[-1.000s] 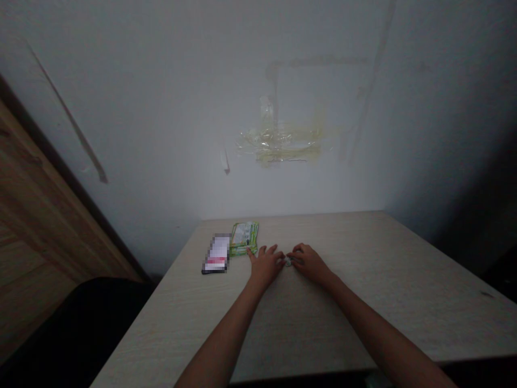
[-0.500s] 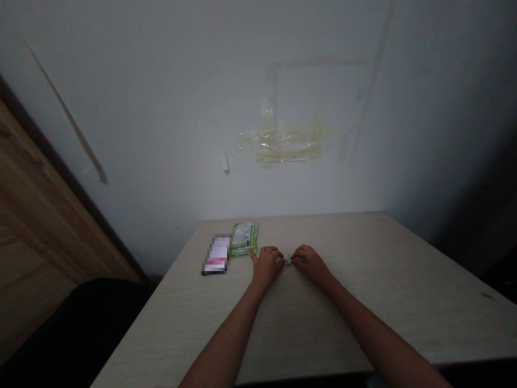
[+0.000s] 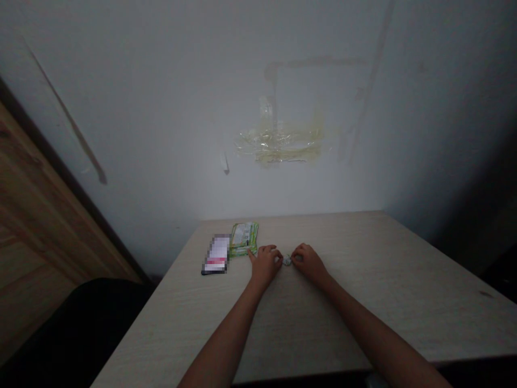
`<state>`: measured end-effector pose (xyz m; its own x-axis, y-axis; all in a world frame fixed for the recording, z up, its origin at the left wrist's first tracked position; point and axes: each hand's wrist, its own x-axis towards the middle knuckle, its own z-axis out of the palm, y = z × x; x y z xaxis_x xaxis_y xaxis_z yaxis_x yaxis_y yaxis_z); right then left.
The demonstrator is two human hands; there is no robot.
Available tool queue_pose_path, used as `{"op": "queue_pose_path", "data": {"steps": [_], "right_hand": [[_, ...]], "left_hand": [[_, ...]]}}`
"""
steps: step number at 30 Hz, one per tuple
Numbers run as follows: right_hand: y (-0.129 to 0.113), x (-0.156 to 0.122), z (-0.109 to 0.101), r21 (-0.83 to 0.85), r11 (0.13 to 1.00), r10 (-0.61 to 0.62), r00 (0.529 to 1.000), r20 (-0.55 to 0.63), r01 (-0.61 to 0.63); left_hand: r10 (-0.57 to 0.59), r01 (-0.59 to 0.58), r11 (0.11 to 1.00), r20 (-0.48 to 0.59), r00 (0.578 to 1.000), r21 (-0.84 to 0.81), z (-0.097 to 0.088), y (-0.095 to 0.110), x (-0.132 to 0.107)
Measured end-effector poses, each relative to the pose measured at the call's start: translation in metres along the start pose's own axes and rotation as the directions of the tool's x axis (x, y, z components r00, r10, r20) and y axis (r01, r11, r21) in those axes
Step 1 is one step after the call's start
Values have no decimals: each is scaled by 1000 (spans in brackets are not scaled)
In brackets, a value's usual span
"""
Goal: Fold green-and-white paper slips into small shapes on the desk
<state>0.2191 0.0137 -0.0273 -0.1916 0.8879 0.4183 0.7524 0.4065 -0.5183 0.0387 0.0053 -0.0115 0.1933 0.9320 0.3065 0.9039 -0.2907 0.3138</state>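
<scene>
A small, crumpled-looking whitish-green thing [image 3: 286,260] lies between my two hands on the table; it is too small and dark to name exactly. My left hand [image 3: 265,265] pinches its left side with thumb and forefinger, the other fingers loosely curled. From the right, my right hand [image 3: 310,264] has its fingertips closed in a pinch at the opposite side. Just beyond my left hand lies a stack of flat green-and-white packets [image 3: 243,240], partly overlapped by that hand's fingers.
A phone with a blurred-out screen [image 3: 217,256] lies left of the packets. The pale wooden table [image 3: 363,237] meets a wall [image 3: 161,108] bearing yellowed clear tape [image 3: 283,144]. On the left are a dark chair-like shape [image 3: 81,328] and wooden boards [image 3: 32,215].
My hands have shifted very slightly, and the right fingertips sit a touch higher. The small whitish-green thing looks a little flatter. Packets and phone stay put.
</scene>
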Motion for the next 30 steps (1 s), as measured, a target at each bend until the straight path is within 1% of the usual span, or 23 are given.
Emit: {"op": "queue_pose_path", "data": {"steps": [6,17,22,30], "right_hand": [[-3,1,-4,-12,1000,-5,1000,30,6],[3,0,-2,12,1000,-24,999,35,24],[4,-3,-1,33,999,-37,999,28,36],[5,-3,-3,132,991,-29,999,30,25]], "left_hand": [[16,-18,998,22,1000,66,-3,3,0],[22,-25,999,73,997,37,-5,3,-2],[42,-44,999,55,998,26,-2,0,-2],[28,-27,1000,85,996,-3,1,-7,-3]]}}
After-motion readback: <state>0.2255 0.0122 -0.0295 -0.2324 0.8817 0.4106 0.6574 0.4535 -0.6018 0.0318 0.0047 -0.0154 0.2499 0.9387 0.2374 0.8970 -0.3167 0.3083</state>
